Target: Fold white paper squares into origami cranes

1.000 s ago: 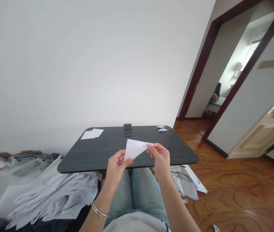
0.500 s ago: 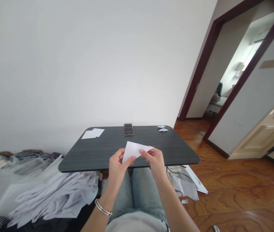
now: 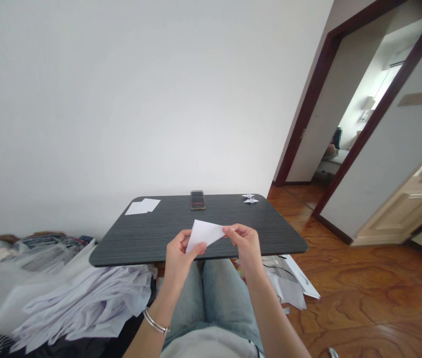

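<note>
Between my hands is a white sheet of paper (image 3: 204, 234) folded into a triangle, held just above the near edge of the dark table (image 3: 158, 233). My left hand (image 3: 181, 251) grips its lower left part, thumb on top and fingers behind. At the pointed right end, my right hand (image 3: 244, 243) pinches the tip between thumb and fingers. The fingers behind the paper are partly hidden.
On the table are white paper sheets (image 3: 142, 206) at back left, a phone (image 3: 198, 200) at the back, and folded paper cranes (image 3: 250, 201) at back right. Heaped clothes (image 3: 84, 303) lie left of my legs. Papers (image 3: 289, 288) lie below the table's right side.
My right hand has slid right along the paper to its pointed tip. My left hand keeps its grip and has shifted slightly left.
</note>
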Demonstrator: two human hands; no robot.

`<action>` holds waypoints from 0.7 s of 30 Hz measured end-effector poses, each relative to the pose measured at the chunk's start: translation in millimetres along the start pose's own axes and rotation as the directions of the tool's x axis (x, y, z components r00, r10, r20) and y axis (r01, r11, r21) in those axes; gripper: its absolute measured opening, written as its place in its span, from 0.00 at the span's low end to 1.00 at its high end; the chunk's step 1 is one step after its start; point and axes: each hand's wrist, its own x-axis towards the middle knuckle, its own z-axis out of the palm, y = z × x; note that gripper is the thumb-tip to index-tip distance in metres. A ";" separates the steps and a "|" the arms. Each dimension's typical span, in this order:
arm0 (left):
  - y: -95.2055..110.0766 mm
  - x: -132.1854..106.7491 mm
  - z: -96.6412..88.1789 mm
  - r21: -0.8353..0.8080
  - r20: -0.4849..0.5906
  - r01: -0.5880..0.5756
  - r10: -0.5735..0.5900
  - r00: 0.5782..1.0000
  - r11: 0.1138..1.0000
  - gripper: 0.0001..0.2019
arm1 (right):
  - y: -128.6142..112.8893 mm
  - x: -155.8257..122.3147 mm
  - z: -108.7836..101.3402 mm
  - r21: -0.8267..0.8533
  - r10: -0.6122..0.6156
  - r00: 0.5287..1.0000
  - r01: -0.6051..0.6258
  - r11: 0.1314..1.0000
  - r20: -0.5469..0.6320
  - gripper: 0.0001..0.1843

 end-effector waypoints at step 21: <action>1.4 2.2 -0.8 0.004 -0.017 -0.005 0.006 1.000 1.000 0.17 | 4.3 3.7 -5.6 -0.081 -0.060 0.996 0.065 0.995 0.066 0.16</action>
